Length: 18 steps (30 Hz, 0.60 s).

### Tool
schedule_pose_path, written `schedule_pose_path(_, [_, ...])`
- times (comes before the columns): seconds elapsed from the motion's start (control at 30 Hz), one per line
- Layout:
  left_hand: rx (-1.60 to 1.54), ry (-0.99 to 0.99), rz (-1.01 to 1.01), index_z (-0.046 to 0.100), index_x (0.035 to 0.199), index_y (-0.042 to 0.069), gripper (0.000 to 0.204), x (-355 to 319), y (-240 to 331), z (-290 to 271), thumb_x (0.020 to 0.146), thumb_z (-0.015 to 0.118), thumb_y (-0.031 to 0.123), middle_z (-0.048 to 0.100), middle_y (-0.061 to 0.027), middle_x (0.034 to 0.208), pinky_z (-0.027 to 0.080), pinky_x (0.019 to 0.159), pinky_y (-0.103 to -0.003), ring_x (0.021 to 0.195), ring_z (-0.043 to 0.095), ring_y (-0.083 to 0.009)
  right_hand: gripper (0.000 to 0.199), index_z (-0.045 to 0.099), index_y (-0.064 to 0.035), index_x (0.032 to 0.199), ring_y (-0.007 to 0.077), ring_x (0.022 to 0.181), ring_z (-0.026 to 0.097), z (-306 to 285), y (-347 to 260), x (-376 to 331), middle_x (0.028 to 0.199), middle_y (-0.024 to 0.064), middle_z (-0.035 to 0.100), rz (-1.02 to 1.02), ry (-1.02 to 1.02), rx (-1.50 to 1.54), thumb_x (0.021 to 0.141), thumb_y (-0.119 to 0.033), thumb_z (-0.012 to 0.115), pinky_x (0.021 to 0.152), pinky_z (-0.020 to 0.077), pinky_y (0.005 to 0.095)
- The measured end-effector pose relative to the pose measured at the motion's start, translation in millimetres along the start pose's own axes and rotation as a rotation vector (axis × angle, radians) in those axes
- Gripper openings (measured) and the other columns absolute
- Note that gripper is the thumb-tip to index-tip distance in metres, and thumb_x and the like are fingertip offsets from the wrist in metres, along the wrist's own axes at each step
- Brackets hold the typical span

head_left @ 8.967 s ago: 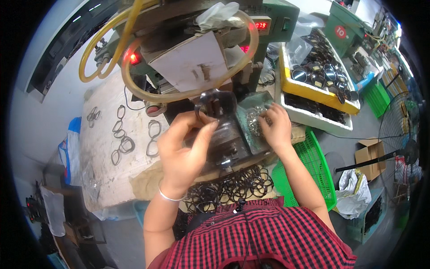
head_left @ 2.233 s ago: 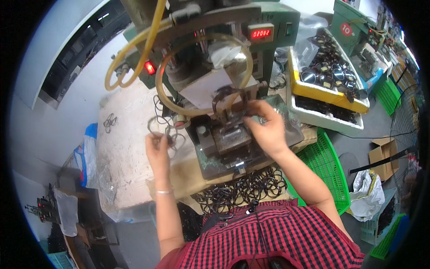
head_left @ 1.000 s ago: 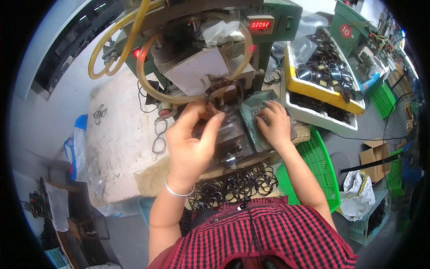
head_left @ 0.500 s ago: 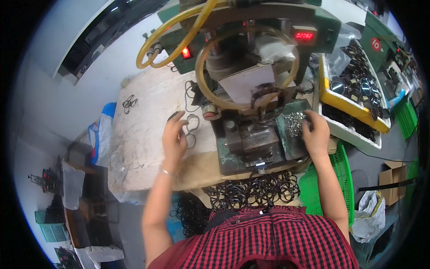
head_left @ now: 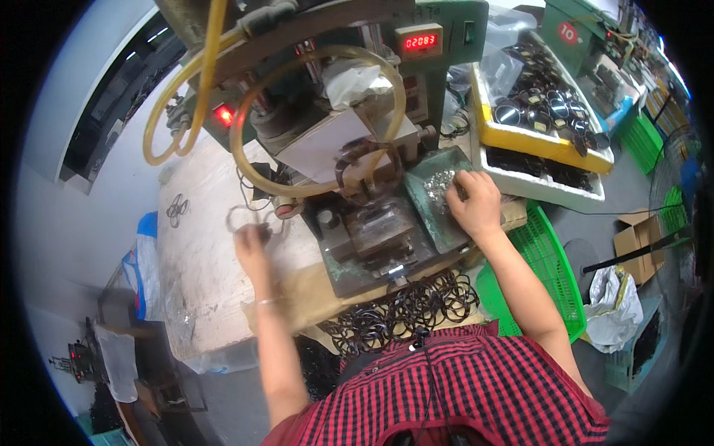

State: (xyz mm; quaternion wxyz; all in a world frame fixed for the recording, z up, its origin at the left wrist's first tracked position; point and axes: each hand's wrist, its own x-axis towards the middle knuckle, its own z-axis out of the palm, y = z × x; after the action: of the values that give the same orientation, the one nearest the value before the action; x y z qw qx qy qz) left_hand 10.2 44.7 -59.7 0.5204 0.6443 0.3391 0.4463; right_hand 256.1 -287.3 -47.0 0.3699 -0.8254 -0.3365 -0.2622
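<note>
My left hand (head_left: 254, 251), blurred by motion, is over the pale tabletop left of the press. Its fingertips are closed on an eyeglass frame (head_left: 239, 216), which is smeared too. My right hand (head_left: 477, 202) rests at a heap of small shiny metal pieces (head_left: 440, 184) in a green metal tray (head_left: 448, 232). Its fingers are curled together, and anything pinched in them is too small to make out. Between the hands stands the green press (head_left: 349, 271), with a metal block (head_left: 381, 227) under its head. A card (head_left: 327, 149) hangs on its front.
A yellow hose (head_left: 239, 141) loops before the press. Dark frames (head_left: 401, 308) lie heaped at its front edge. Another thin frame (head_left: 177, 210) lies far left. Foam boxes (head_left: 539, 141) of eyewear parts and a green basket (head_left: 547, 260) stand at right.
The view has swung, shifting the press leftward. My left hand has taken hold of the eyeglass frame that lay beside it, and the frame is now turned. My right hand stays at the metal pieces.
</note>
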Motion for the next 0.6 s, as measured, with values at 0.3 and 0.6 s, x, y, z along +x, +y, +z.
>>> schedule_pose_path(0.3, [-0.891, -0.082, -0.434, 0.056, 0.104, 0.005, 0.018, -38.2, 7.9, -47.6, 0.099, 0.052, 0.022, 0.061, -0.008, 0.098, 0.05, 0.077, -0.033, 0.089, 0.058, -0.0205, 0.011, 0.066, -0.0031, 0.09, 0.0329, 0.082, 0.061, -20.5, 2.3, -13.7, 0.084, 0.0132, 0.065, 0.037, 0.059, 0.084, 0.079, -0.004, 0.067, 0.074, 0.0487, 0.0383])
schedule_pose_path(0.6, [-0.359, -0.047, 0.0, 0.051, 0.105, 0.008, 0.014, -69.6, 89.0, 10.3, 0.097, 0.056, 0.019, 0.06, -0.0066, 0.087, 0.052, 0.065, -0.028, 0.079, 0.06, -0.0184, 0.017, 0.07, -0.001, 0.098, 0.0196, 0.09, 0.067, -16.9, -79.2, 25.1, 0.097, 0.0123, 0.071, 0.349, -0.113, 0.797, 0.083, -0.007, 0.066, 0.081, 0.0503, 0.0295])
